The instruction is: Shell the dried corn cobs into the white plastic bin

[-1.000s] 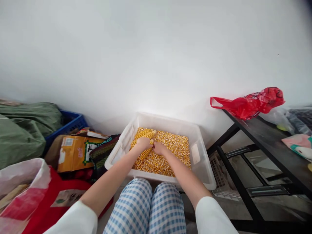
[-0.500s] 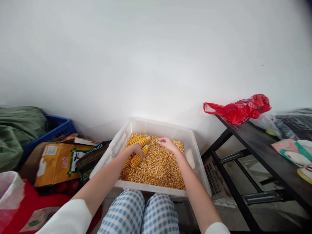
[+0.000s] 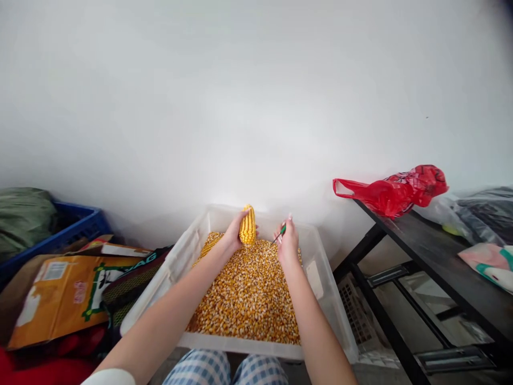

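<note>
An ear of corn (image 3: 247, 227) stands nearly upright in my left hand (image 3: 234, 231), its yellow kernels facing me. The fingers wrap round it from the left and behind. My right hand (image 3: 288, 240) is closed on a screwdriver (image 3: 282, 230) with a green handle and a thin dark shaft, which points down and left, apart from the ear. Both hands are above a white plastic bin (image 3: 240, 343). Loose corn kernels (image 3: 248, 299) fill much of it, and more ears (image 3: 211, 241) lie at its back left, partly hidden by my left arm.
On the left are an orange cardboard box (image 3: 66, 299), a mesh bag (image 3: 128, 280) and a blue crate (image 3: 86, 225). A black table (image 3: 425, 240) with a red plastic bag (image 3: 401, 190) stands at the right. Behind the bin rises a white wall (image 3: 256, 107).
My left hand has lifted an ear of corn up from the pile. The right hand has moved a little right, and the screwdriver now shows clearly. The view has shifted slightly.
</note>
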Demonstrator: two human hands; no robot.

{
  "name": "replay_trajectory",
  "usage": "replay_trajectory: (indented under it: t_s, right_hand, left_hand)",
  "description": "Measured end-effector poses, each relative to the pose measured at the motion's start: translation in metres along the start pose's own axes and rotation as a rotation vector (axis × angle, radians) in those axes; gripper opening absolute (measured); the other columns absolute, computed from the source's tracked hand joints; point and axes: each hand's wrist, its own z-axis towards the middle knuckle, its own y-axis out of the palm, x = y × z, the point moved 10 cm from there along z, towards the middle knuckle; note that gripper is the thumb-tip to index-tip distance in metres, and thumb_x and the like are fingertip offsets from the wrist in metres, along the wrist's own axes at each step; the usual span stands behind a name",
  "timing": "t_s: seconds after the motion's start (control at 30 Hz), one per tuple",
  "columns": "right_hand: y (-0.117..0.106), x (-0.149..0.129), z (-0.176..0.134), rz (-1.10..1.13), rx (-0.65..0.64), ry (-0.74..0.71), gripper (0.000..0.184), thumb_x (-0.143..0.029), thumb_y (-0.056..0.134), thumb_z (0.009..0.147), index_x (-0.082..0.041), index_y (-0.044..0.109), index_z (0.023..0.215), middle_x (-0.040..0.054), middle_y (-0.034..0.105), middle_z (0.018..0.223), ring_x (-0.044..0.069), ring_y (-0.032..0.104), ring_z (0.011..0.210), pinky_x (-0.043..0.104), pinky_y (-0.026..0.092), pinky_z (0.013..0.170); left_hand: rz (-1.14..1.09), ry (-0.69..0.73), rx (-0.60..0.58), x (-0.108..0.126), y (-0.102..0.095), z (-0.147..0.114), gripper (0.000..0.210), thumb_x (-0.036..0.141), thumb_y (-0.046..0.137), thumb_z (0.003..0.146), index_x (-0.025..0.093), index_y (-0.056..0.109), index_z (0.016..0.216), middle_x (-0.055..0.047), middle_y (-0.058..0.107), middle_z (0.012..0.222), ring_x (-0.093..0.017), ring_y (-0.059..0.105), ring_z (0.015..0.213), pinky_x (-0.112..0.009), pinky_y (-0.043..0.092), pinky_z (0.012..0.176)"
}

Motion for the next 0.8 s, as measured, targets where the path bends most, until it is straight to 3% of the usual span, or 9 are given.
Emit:
replay_trajectory:
  t_s: [0.13,0.23,0.37,0.43,0.6,0.7,0.8]
  right_hand:
    - [-0.004,0.036,-0.006,0.081,-0.056,0.240,0.039,-0.057,0.045,0.076,-0.020,0.041,0.066,-0.0101,0.024,0.044,0.005,0.023,0.035,0.020,0.025,0.038]
    - [-0.013,0.042,-0.003,0.074,-0.037,0.270,0.043,-0.058,0.042,0.076,-0.020,0.030,0.059,-0.0090,0.025,0.045,0.006,0.027,0.036,0.019,0.029,0.039]
    - [-0.024,0.034,-0.003,-0.078,0.074,0.210,0.044,-0.061,0.039,0.075,-0.020,0.029,0.061,-0.0033,0.044,0.058,0.009,0.046,0.050,0.021,0.039,0.045]
    - [-0.015,0.031,-0.009,-0.241,0.016,0.167,0.043,-0.062,0.040,0.073,-0.020,0.037,0.066,-0.0012,0.049,0.064,0.011,0.051,0.055,0.023,0.042,0.047]
    - [0.023,0.028,-0.032,-0.704,-0.196,-0.056,0.042,-0.053,0.065,0.059,-0.020,0.041,0.070,-0.0043,0.048,0.061,0.011,0.048,0.054,0.022,0.040,0.049]
    - [0.033,0.040,-0.040,-0.591,-0.286,0.041,0.044,-0.047,0.070,0.055,-0.021,0.040,0.074,-0.0058,0.049,0.064,0.009,0.047,0.050,0.022,0.040,0.046]
    - [0.038,0.044,-0.040,-0.248,-0.369,0.224,0.035,-0.048,0.061,0.066,-0.021,0.043,0.081,-0.0032,0.054,0.068,0.009,0.047,0.046,0.022,0.040,0.042]
  left_hand:
    - [-0.075,-0.037,-0.027,-0.014,0.000,-0.007,0.033,0.045,0.046,0.079,0.014,0.055,0.084,-0.007,0.061,0.060,-0.018,0.061,0.051,-0.031,0.051,0.052]
    - [-0.163,-0.058,-0.117,-0.015,0.008,-0.013,0.040,0.050,0.046,0.078,0.013,0.057,0.089,-0.006,0.061,0.061,-0.016,0.060,0.052,-0.028,0.050,0.050]
    - [-0.229,-0.061,-0.230,-0.009,0.016,-0.019,0.047,0.054,0.043,0.078,0.012,0.057,0.093,-0.008,0.063,0.070,-0.017,0.062,0.059,-0.027,0.050,0.050]
    - [-0.250,-0.032,-0.233,-0.005,0.016,-0.019,0.047,0.054,0.043,0.079,0.012,0.058,0.093,-0.010,0.064,0.076,-0.019,0.063,0.067,-0.028,0.051,0.057]
    - [-0.166,0.215,-0.042,0.013,0.005,-0.018,0.039,0.047,0.048,0.079,0.013,0.056,0.097,-0.010,0.065,0.087,-0.019,0.063,0.078,-0.029,0.051,0.068]
    - [-0.032,0.302,-0.059,0.020,0.009,-0.019,0.043,0.053,0.043,0.080,0.017,0.054,0.100,-0.008,0.065,0.087,-0.018,0.062,0.075,-0.029,0.050,0.065]
    - [0.245,0.402,-0.059,0.028,0.007,-0.019,0.046,0.057,0.035,0.081,0.018,0.055,0.094,-0.004,0.064,0.073,-0.017,0.061,0.066,-0.027,0.047,0.062]
